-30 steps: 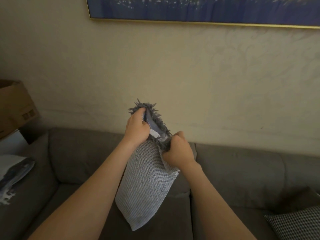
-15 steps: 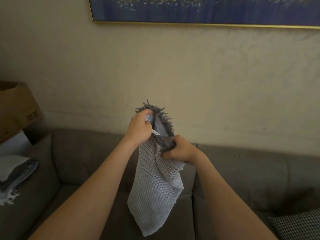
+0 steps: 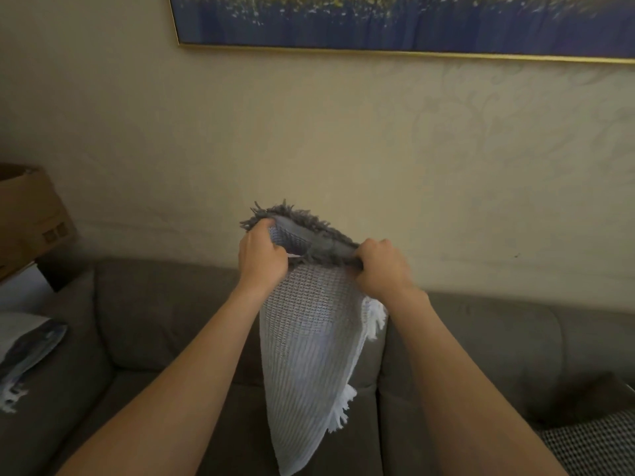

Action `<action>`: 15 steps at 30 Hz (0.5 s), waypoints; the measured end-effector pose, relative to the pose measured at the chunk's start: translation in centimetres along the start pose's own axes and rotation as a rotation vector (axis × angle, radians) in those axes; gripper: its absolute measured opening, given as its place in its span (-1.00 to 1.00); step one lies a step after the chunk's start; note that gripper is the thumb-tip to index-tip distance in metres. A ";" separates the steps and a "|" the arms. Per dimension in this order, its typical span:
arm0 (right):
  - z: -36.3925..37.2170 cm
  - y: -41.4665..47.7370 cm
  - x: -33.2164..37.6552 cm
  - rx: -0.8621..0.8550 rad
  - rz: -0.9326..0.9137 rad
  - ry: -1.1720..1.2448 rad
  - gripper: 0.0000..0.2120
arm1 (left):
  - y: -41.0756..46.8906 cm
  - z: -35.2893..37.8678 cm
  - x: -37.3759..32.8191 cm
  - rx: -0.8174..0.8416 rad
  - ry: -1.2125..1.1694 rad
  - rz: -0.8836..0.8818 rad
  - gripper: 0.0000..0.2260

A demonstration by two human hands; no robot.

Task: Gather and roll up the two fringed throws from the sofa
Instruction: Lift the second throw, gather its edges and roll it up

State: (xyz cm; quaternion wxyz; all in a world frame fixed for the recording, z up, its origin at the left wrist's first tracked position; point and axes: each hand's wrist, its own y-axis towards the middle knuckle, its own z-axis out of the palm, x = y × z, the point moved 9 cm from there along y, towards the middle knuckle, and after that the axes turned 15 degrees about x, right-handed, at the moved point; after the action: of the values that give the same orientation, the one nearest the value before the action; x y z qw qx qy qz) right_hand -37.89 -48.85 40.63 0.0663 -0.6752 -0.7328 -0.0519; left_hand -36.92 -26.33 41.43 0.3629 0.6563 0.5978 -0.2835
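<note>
Above the seat of the grey fabric sofa (image 3: 154,304), a pale, waffle-woven throw (image 3: 305,338) is held up in the air by both hands. The left hand (image 3: 263,255) is curled round the left end of the top edge, its grip clamped on the cloth just below the shaggy dark grey fringe (image 3: 299,216). The right hand (image 3: 381,269) is closed in a fist round the right end, its grip likewise clamped on the bunched fringe. Between the two hands the top edge is drawn into a short arc, and the folded cloth is left hanging, narrowed to a point at the bottom. Whether that point touches the seat cannot be told. White tassels (image 3: 343,407) are shown along its right side.

At the far left a second throw, pale with a dark band and white fringe (image 3: 24,341), is draped over the sofa's arm. A brown cardboard box (image 3: 31,218) is seen behind that arm, a black-and-white checked cushion (image 3: 591,441) at the lower right, and a gold-framed blue painting (image 3: 378,22) on the cream wall above.
</note>
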 end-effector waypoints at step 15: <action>-2.4 -2.2 0.7 -0.229 0.037 -0.143 -0.76 | 0.5 0.6 3.6 -0.014 0.134 -0.054 -0.57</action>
State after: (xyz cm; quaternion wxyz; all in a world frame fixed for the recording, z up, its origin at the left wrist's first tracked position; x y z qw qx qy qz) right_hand -40.03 -48.73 43.12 -0.0626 -0.6939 -0.7122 -0.0859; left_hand -35.94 -24.76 38.30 0.3189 0.6549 0.6400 -0.2446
